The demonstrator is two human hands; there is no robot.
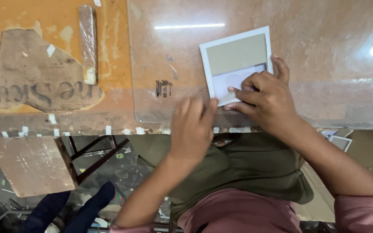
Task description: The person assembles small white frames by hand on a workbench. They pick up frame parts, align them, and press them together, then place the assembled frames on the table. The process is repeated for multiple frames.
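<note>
Stretching across the far half of the view is a worn orange-brown desk (109, 64); a clear sheet (324, 86) covers its right part and throws back glare from ceiling lights; to the left, a torn patch of old paper (35, 77) clings to the bare top, with a narrow wrapped bar (88, 43) lying beside it, its length running near to far; small bits of white tape (52, 118) dot the near edge; below the edge, on the left, a flat brown board (31, 164) rests over dark metal legs and a littered floor (126, 172); an olive cloth (247, 168) covers the person's lap

On the clear sheet, right of centre, lies a square white-bordered frame (237, 51), flat and turned slightly, its far right corner tipped away to the right; being near square, it shows no clear long axis; a grey-brown card (237, 54) fills its far part and a pale sheet (232, 80) its near part

Right hand (262, 97) lies over the frame's near right corner, fingers curled and pressing on the pale sheet, the grip bent but not seen to pinch anything; left hand (193, 127) sits at the desk's near edge, fingertips touching the frame's near left corner, back of the hand toward the camera, so I cannot tell whether its grip holds anything
</note>
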